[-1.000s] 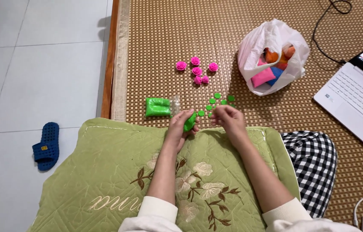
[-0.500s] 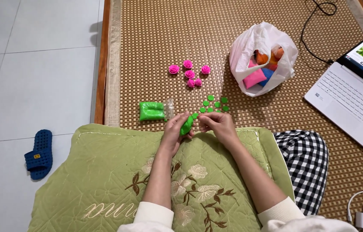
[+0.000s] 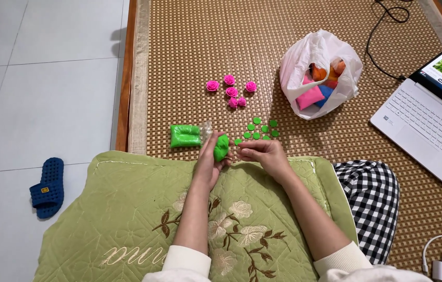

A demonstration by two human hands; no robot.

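My left hand (image 3: 209, 163) grips a lump of green clay (image 3: 221, 148) above the far edge of a green quilted cushion (image 3: 127, 219). My right hand (image 3: 262, 153) is beside it, its fingertips pinched on a small green bit at the lump's right side. Just beyond my hands several small green clay discs (image 3: 259, 129) lie on the woven mat (image 3: 200, 52). A packet of green clay (image 3: 185, 135) in clear wrap lies left of the lump. Several pink clay roses (image 3: 231, 91) sit farther out on the mat.
A white plastic bag (image 3: 319, 73) with pink, blue and orange clay stands at the right. An open laptop (image 3: 430, 125) lies at the far right, black cables (image 3: 388, 21) behind it. A blue slipper (image 3: 47, 187) rests on the tiled floor at left. Checked fabric (image 3: 367, 198) lies by my right arm.
The camera view has shifted slightly. My hands stayed together at the cushion's edge, and the green lump now stands more upright in my left hand with my right fingertips pinching at it.
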